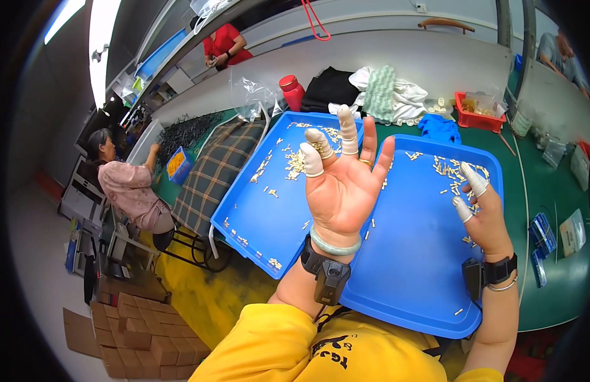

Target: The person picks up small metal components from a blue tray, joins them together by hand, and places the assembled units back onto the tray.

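Note:
My left hand (339,191) is raised over the gap between two blue trays, palm toward me. Its thumb and bent index finger nearly meet, with small brass-coloured pins (316,147) between them; the other fingers stretch out. White finger cots cover the thumb, index and middle fingers. My right hand (489,219) hovers over the right side of the right tray (409,254), its cot-covered thumb and index finger apart, beside a scatter of brass-coloured pins (451,172). More pins (295,164) lie heaped and strewn in the left tray (250,210).
Behind the trays are a red bottle (291,92), folded cloths (397,94), a blue cloth (440,127) and a red bin (479,113). Blue packs (542,235) lie far right. A plaid-covered chair (218,172) stands left, near a seated co-worker (129,184). Cartons (142,337) fill the lower left.

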Tool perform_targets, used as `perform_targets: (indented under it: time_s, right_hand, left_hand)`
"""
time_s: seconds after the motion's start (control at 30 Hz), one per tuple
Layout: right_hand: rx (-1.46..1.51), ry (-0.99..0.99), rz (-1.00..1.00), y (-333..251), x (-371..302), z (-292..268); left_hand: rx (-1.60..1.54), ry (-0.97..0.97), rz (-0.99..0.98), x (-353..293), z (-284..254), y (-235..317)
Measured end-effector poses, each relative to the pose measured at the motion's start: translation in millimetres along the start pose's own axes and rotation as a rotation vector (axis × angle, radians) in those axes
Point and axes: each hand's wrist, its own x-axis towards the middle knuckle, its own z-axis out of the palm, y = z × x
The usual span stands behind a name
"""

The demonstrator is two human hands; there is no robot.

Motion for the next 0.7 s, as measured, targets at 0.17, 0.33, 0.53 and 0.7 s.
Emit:
perform_targets:
  time_s: [0.17, 0.33, 0.53, 0.7]
  right_hand:
    - [-0.013, -0.001, 0.003, 0, 0, 0]
    - [-0.019, -0.006, 0.018, 0, -2, 0]
    - [-0.009, -0.005, 0.024, 2, 1, -2]
    - [0.05, 0.045, 0.051, 7, 1, -2]
  left_hand:
    - [0.003, 0.014, 0.022, -4, -3, 4]
    - [-0.004, 0.043, 0.059, -6, -9, 8]
    - [-0.014, 0.276, 0.339, 12, -32, 45]
    - [-0.181, 0.608, 0.302, 31, -43, 60]
